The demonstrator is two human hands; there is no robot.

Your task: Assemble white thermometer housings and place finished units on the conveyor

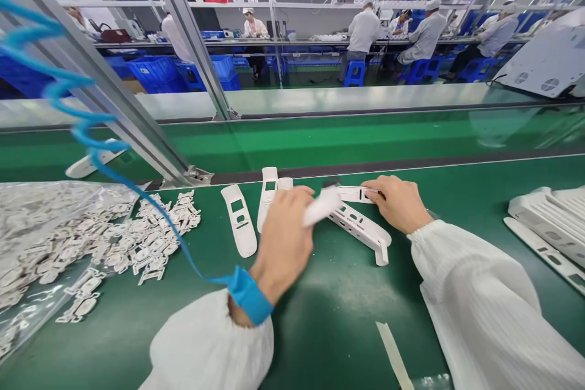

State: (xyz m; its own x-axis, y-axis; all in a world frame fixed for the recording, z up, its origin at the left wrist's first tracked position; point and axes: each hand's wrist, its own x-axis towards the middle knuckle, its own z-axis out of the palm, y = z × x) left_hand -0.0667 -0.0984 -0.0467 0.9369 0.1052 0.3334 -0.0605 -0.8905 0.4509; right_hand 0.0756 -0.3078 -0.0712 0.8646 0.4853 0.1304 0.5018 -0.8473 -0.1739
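Observation:
My left hand (287,237), with a blue wrist strap (249,295) at its wrist, is closed on a white plastic part (322,206) that is blurred by motion. Between the fingers of my right hand (401,202) is the end of a long white plastic housing (351,194) with small slots. Below it, a second white slotted housing (361,226) lies slantwise on the green bench, its bent end toward me. Left of my left hand lies a white cover (240,222) with a square window; another windowed cover (266,195) is partly hidden behind that hand.
Small white plastic pieces (153,234) spill from a clear bag (41,207) at left. Stacked white housings (555,219) stand at right. A tape strip (393,353) lies in front. A metal post (137,116) and coiled blue cord (82,116) rise at left. Beyond runs a green conveyor (320,134).

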